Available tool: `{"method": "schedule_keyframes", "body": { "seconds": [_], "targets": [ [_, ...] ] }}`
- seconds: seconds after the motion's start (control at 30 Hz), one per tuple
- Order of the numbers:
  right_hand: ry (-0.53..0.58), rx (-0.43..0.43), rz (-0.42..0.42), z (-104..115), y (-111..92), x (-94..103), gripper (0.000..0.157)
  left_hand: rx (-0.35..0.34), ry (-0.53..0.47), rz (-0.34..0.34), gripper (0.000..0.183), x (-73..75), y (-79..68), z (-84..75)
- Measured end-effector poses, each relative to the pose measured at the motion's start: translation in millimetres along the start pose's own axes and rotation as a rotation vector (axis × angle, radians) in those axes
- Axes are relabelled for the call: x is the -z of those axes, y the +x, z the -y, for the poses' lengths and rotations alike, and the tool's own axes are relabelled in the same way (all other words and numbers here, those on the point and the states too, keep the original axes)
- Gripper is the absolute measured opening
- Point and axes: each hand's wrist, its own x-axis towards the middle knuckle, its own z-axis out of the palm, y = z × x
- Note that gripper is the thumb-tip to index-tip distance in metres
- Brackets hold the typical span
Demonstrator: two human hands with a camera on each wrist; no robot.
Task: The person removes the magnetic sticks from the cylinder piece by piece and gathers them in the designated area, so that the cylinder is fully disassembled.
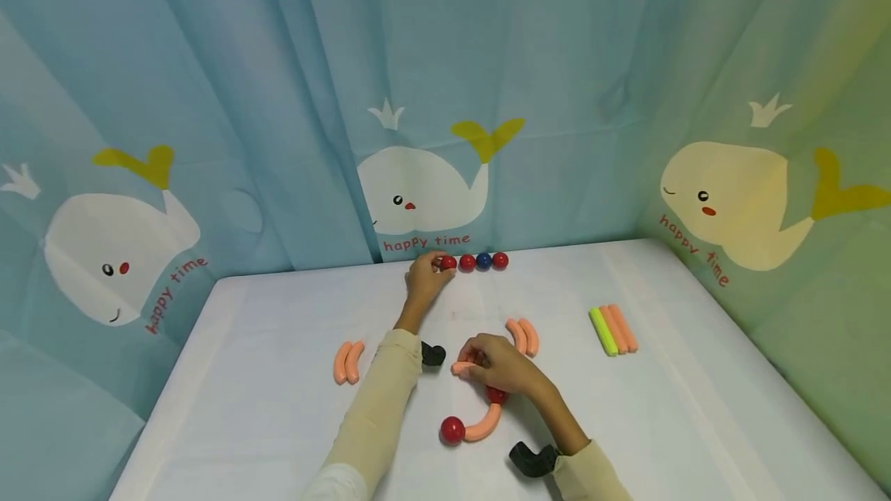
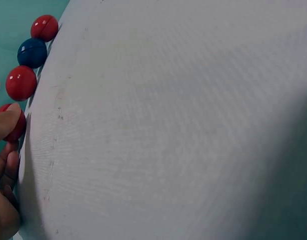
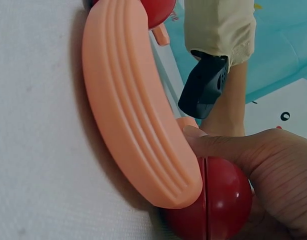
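At the table's far edge, my left hand (image 1: 423,278) pinches a red ball (image 1: 448,262), the leftmost of a row. In the left wrist view, the thumb lies over that red ball (image 2: 16,127). My right hand (image 1: 503,362) holds a curved orange stick (image 1: 462,367) between thumb and fingers, near the middle of the table. Partly hidden under this hand is a red ball (image 1: 496,395), touching another curved orange stick (image 1: 482,425). A further red ball (image 1: 452,430) meets that stick's other end. The right wrist view shows the ribbed curved stick (image 3: 136,105) up close.
Beside the held ball stand a red ball (image 1: 467,262), a blue ball (image 1: 483,260) and another red ball (image 1: 500,260). Curved orange sticks lie in pairs at left (image 1: 346,362) and behind the right hand (image 1: 527,335). Straight orange sticks (image 1: 618,328) and a yellow-green stick (image 1: 603,332) lie right.
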Motion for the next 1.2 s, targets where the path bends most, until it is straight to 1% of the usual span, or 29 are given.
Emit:
{"method": "schedule_keyframes", "body": {
  "seconds": [0.13, 0.4, 0.6, 0.87, 1.13, 1.2],
  "targets": [
    [0.005, 0.012, 0.0, 1.4, 1.2, -0.6, 0.011, 0.0, 0.013, -0.004, 0.035, 0.8, 1.7, 0.2],
    [0.017, -0.002, -0.001, 2.3, 0.8, -2.3, 0.012, -0.002, -0.012, 0.007, 0.037, 1.4, 1.4, 0.6],
    [0.02, -0.014, -0.003, 1.5, 0.2, -1.4, 0.012, -0.001, -0.046, 0.012, 0.04, -1.2, 2.6, 1.7],
    [0.029, -0.005, -0.007, 1.9, -1.7, -0.7, 0.01, 0.006, -0.05, 0.028, 0.042, -5.1, 3.4, 3.9],
    [0.036, -0.003, -0.004, 1.6, -2.3, 0.4, 0.011, 0.009, -0.066, -0.003, 0.037, -6.6, 2.5, 5.1],
    [0.039, -0.003, 0.001, 1.9, -2.6, 0.6, 0.011, 0.015, -0.057, -0.005, 0.037, -6.7, 1.8, 4.9]
  ]
}}
